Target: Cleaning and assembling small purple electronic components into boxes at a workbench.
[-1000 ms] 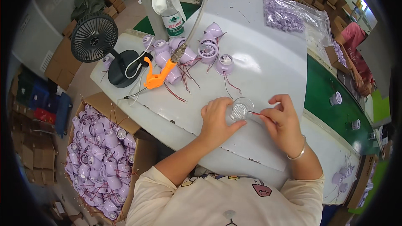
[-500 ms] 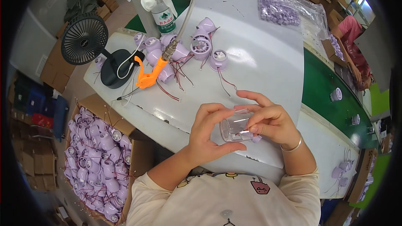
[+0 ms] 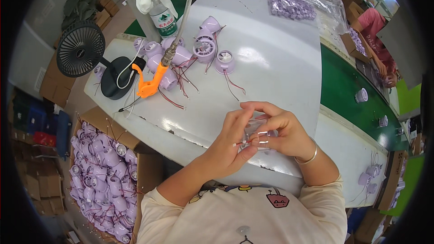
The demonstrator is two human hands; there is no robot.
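Over the near edge of the table, both hands are closed around a small clear plastic cup (image 3: 262, 140) lying on its side. My left hand (image 3: 228, 142) wraps its left end, thumb below. My right hand (image 3: 285, 131) grips it from the right, its fingers covering much of that end. A thin red wire with a small white connector (image 3: 236, 144) shows at the cup's left side by my left thumb. What else sits inside the cup is hidden by the fingers. Ahead on the table stands a lilac fan housing (image 3: 224, 63) with trailing wires.
An orange air gun (image 3: 149, 83) hangs beside several lilac housings (image 3: 181, 56). A black desk fan (image 3: 115, 79) and a bottle (image 3: 163, 20) stand at left. Below is a carton of housings (image 3: 149, 176). A green conveyor (image 3: 341, 90) runs at right, with a co-worker (image 3: 375, 31) beyond.
The cup has turned in my fingers, and a red wire with a white connector now shows at its left side. Both hands have closed in nearer each other. The view has shifted slightly.
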